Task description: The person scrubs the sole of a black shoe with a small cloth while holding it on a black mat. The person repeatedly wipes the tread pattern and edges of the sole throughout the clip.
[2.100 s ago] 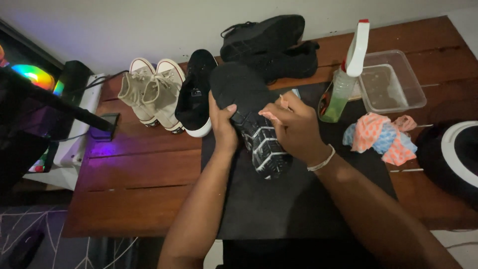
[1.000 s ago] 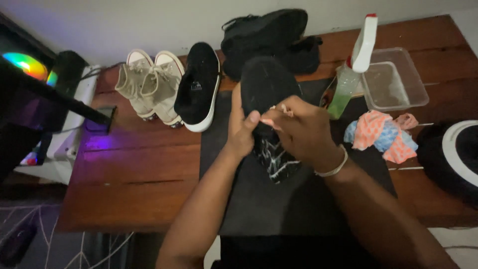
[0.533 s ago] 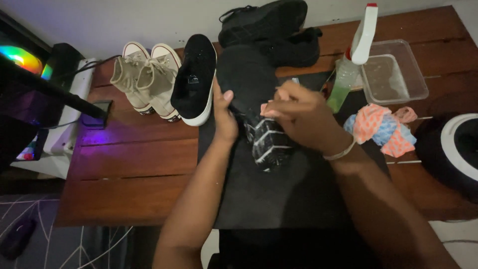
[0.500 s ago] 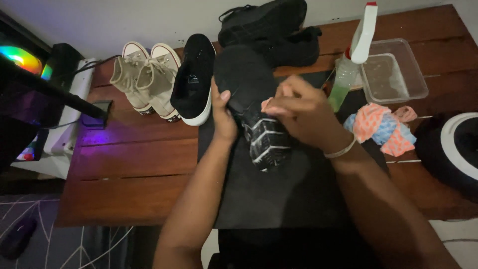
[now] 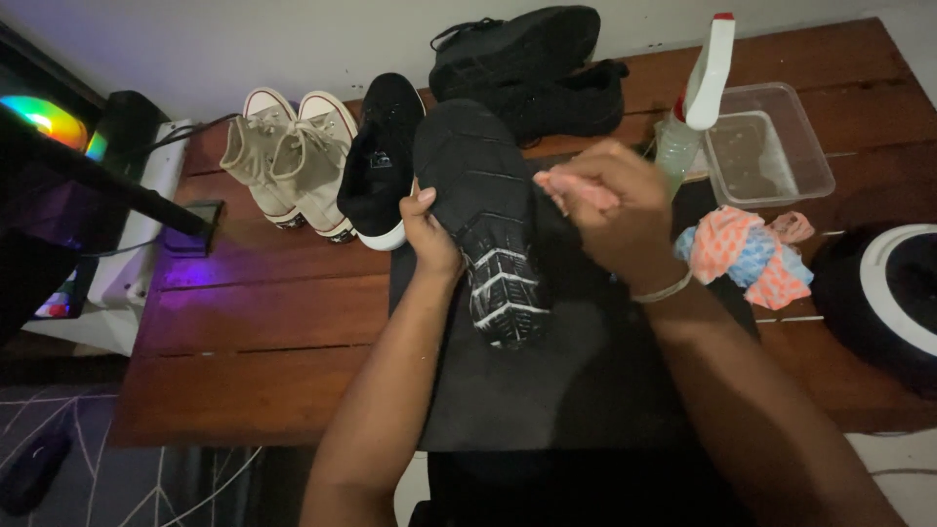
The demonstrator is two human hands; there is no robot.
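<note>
The left hand [image 5: 429, 234] grips a black shoe [image 5: 486, 210] from its left side, thumb up against the edge of the sole and the other fingers hidden behind it, so the shoe is held sole-up with its grooved, white-streaked tread facing the camera. The right hand [image 5: 615, 210] sits just to the right of that sole, curled into a loose fist around a small pink thing [image 5: 571, 190] pinched between thumb and fingers; what that pink thing is cannot be told, and whether it touches the sole is not clear. Under both hands lies a dark mat [image 5: 576, 371] spread on a brown wooden table [image 5: 254, 332]. Just left of the left hand stands another black shoe with a white sole [image 5: 383, 161], and further left a pair of beige high-top sneakers [image 5: 288, 156]. Beyond the hands, at the far edge of the table, rests a pair of black sneakers [image 5: 532, 63]. Right of the right hand stands a spray bottle with a white head [image 5: 695, 98], beside it a clear plastic tub [image 5: 766, 141], and nearer the wrist a crumpled cloth in orange, blue and pink [image 5: 747, 254]. A pale band [image 5: 662, 290] circles the right wrist.
</note>
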